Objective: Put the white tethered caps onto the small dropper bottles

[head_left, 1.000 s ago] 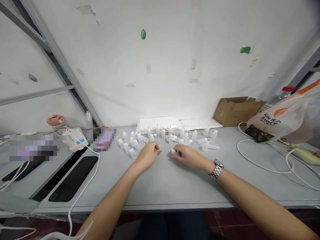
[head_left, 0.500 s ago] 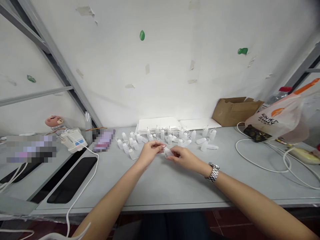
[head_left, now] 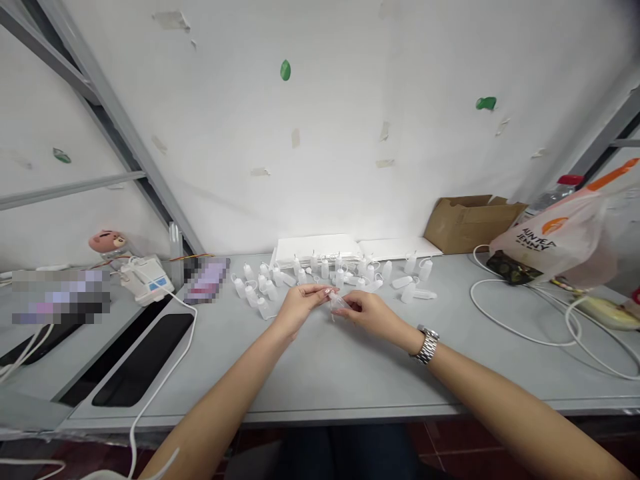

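Note:
A small translucent squeeze bottle [head_left: 339, 303] is held between my two hands above the grey table. My left hand [head_left: 300, 305] pinches its top with the fingertips. From the right, my right hand [head_left: 367, 312] grips the bottle's body with thumb and fingers. Behind my hands are several similar small bottles, some upright like the bottle [head_left: 263, 308] at the left, others lying down like the bottle [head_left: 425, 294] at the right. Fine detail of the cap is hidden by my fingers.
White sheets [head_left: 317, 248] lie against the wall, beside an open cardboard box [head_left: 467, 223]. A plastic bag [head_left: 555, 233] and a white cable [head_left: 500, 327] are at the right. On the left are a black phone [head_left: 145, 360], a purple phone [head_left: 206, 280] and a white power strip [head_left: 146, 280].
My left fingertips have moved slightly right, over the bottle's top. The bottle has turned a little between my hands, and a thin strip now hangs below it.

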A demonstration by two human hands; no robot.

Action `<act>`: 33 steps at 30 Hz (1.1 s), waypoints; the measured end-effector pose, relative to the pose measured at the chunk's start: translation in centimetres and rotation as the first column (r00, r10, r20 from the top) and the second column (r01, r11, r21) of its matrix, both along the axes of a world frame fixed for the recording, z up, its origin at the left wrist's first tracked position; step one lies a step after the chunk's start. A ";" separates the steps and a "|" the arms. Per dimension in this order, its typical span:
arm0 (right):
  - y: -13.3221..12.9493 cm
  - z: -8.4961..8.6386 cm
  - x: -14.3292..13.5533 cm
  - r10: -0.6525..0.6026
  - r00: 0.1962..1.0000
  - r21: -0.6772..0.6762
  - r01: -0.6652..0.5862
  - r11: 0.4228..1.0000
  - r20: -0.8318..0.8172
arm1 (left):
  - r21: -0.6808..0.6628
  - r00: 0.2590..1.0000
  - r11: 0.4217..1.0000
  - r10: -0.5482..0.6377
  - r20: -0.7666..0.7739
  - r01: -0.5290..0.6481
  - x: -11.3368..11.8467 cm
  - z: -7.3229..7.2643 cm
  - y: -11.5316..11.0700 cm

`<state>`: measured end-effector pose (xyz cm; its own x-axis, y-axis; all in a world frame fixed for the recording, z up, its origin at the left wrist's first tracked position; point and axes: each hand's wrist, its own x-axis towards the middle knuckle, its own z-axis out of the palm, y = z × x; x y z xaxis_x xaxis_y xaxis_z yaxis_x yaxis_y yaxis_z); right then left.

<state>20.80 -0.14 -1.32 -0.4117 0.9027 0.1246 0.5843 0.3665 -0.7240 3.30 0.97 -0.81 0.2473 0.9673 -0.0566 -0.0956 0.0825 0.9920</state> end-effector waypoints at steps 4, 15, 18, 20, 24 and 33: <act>0.0 0.0 0.0 0.002 0.999 -0.019 -0.003 1.000 -0.041 | 0.004 1.000 1.000 0.026 0.002 -0.026 0.1 0.1 -0.1; 0.1 0.1 -0.1 -0.076 0.996 0.096 0.079 0.992 -0.035 | 0.115 0.994 0.991 0.083 -0.066 -0.075 0.4 0.8 -0.6; 0.1 -0.1 -0.1 -0.099 0.993 0.130 0.107 0.986 -0.066 | 0.119 0.995 0.989 0.092 -0.047 -0.086 0.5 0.8 -0.6; 0.2 -0.1 0.0 -0.097 0.991 0.149 0.110 0.983 -0.092 | 0.126 0.995 0.989 0.089 -0.039 -0.084 0.6 0.8 -0.6; 0.1 0.0 0.1 -0.095 0.988 0.191 0.117 0.975 -0.119 | 0.155 0.996 0.986 0.075 -0.044 -0.067 0.7 0.9 -0.7; -0.5 0.1 -0.1 -0.090 0.986 0.270 0.125 0.955 -0.137 | 0.226 0.992 0.968 0.121 -0.039 -0.109 1.1 1.1 -1.1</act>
<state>20.66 -0.63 -1.19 -0.2803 0.8636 0.4191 0.5448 0.5026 -0.6713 4.38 -0.12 0.24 0.1358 0.9788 0.1535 -0.0388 -0.1496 0.9880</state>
